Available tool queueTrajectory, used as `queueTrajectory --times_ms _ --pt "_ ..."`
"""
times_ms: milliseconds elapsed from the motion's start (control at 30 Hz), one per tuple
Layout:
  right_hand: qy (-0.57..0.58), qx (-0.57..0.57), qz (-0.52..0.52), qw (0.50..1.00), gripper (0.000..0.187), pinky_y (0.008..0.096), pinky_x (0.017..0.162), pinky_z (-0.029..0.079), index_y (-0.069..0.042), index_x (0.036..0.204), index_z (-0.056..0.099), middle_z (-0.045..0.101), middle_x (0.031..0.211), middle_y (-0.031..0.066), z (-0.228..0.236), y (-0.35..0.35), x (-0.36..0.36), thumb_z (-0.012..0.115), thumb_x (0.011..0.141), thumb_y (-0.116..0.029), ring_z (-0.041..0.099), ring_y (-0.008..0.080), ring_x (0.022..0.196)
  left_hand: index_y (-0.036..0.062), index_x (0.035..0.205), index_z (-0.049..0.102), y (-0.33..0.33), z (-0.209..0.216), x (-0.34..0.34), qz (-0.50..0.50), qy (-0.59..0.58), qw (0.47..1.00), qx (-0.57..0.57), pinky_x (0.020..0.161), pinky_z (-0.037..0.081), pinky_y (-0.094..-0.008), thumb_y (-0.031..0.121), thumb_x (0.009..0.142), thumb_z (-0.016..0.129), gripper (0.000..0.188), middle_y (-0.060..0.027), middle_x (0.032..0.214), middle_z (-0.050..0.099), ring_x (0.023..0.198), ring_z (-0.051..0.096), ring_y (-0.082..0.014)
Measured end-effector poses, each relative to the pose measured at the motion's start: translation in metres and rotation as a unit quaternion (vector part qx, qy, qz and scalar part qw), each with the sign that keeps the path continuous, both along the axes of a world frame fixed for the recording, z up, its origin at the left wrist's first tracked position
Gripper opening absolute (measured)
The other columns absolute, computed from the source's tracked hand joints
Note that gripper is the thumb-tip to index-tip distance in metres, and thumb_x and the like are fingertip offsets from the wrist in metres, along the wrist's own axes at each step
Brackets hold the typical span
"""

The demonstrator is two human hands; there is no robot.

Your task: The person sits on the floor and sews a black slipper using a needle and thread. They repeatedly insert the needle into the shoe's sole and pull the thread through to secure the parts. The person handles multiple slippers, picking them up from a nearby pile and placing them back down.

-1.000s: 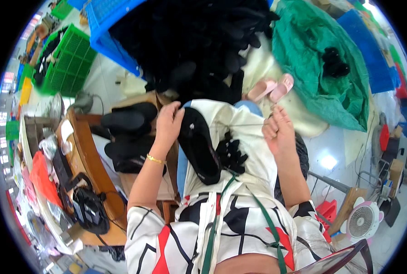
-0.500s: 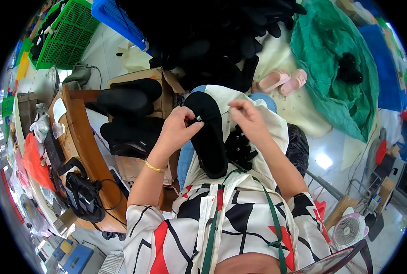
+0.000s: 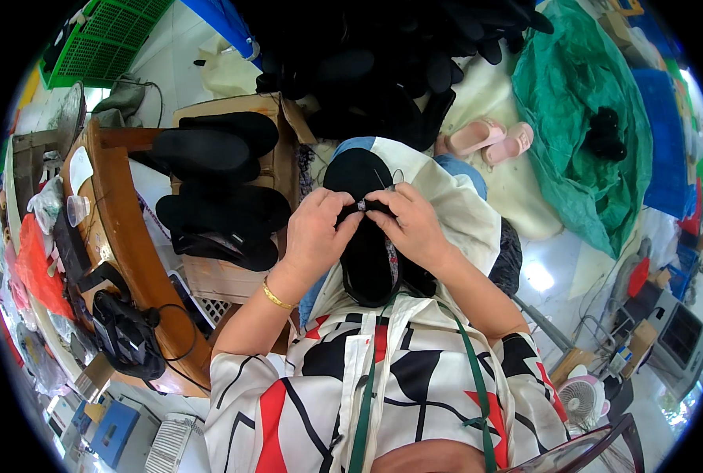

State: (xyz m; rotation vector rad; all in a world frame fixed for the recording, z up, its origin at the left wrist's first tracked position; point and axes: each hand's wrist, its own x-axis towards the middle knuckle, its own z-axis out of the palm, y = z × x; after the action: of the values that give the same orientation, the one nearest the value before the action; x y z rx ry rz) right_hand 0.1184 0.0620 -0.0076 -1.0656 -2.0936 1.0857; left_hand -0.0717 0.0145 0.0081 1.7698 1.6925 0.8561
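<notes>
A black cloth shoe (image 3: 370,264) lies lengthwise on my lap, toe away from me. My left hand (image 3: 316,230) pinches the edge of its opening, thumb against forefinger. My right hand (image 3: 417,226) is closed on the same edge, its fingertips almost meeting the left ones. Between them shows a small pale patterned tab (image 3: 362,205). A thin needle-like line (image 3: 379,178) and a dark loop stand up by the right fingers; whether they are needle and thread I cannot tell. Beside the shoe a black item (image 3: 418,281) is mostly hidden under my right forearm.
Several black shoes (image 3: 210,150) lie on a cardboard box (image 3: 221,284) at my left, beside a wooden table (image 3: 119,205). A dark heap of shoes (image 3: 359,67) fills the far side. Pink slippers (image 3: 476,137) and a green sack (image 3: 552,150) lie at far right.
My right hand has come left and down from beside the shoe to its opening, meeting the left hand. The left hand has shifted slightly right.
</notes>
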Motion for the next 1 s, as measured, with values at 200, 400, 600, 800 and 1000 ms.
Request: queueTrajectory --times_ms 200,400,600,800,1000 --pt "-0.004 -0.036 0.013 0.999 0.022 0.0364 0.066 0.045 -0.002 0.100 0.064 0.055 0.082 0.0117 -0.005 0.003 0.000 0.071 0.084 -0.015 0.054 0.0283 0.074 0.0038 0.092 0.064 -0.001 -0.009 -0.003 -0.012 -0.050 0.999 -0.007 0.060 0.046 -0.0355 0.007 0.077 0.075 0.020 -0.0108 0.082 0.059 0.071 0.058 -0.0276" --pt "-0.079 -0.144 0.023 0.986 0.026 0.0421 0.067 0.046 -0.001 0.089 0.060 0.058 0.083 0.0149 0.017 0.011 -0.001 0.070 0.086 -0.024 0.058 0.0333 0.077 0.0027 0.091 0.062 0.005 -0.001 -0.008 -0.009 -0.072 0.993 -0.088 0.066 0.050 -0.0388 0.012 0.080 0.074 0.019 -0.0132 0.083 0.061 0.076 0.062 -0.0320" --pt "-0.147 -0.050 0.057 0.986 0.026 0.0440 0.064 0.048 -0.004 0.078 0.060 0.058 0.077 0.0123 0.020 0.001 0.019 0.069 0.086 -0.026 0.061 0.0335 0.075 0.0001 0.092 0.059 0.021 0.012 -0.020 -0.004 -0.185 0.936 -0.300 0.053 0.050 -0.0298 0.029 0.092 0.070 0.031 -0.0103 0.072 0.063 0.057 0.063 -0.0160" --pt "-0.332 0.139 0.029 0.933 0.018 0.0418 0.059 0.049 -0.005 0.080 0.062 0.059 0.076 0.0114 0.000 0.000 0.041 0.068 0.086 -0.021 0.062 0.0330 0.071 0.0073 0.097 0.055 0.016 -0.005 -0.020 0.069 -0.411 0.830 -0.371 0.050 0.049 -0.0184 0.033 0.095 0.067 0.028 -0.0034 0.071 0.062 0.054 0.061 -0.0078" --pt "0.112 -0.058 -0.208 0.970 0.017 0.0340 0.071 0.052 -0.003 0.093 0.063 0.061 0.082 0.0076 -0.003 0.022 0.016 0.061 0.097 -0.019 0.063 0.0233 0.077 0.0078 0.094 0.056 0.014 -0.011 -0.014 0.109 -0.449 0.809 -0.364 0.043 0.043 -0.0178 0.029 0.094 0.069 0.025 -0.0037 0.067 0.062 0.046 0.055 -0.0075"
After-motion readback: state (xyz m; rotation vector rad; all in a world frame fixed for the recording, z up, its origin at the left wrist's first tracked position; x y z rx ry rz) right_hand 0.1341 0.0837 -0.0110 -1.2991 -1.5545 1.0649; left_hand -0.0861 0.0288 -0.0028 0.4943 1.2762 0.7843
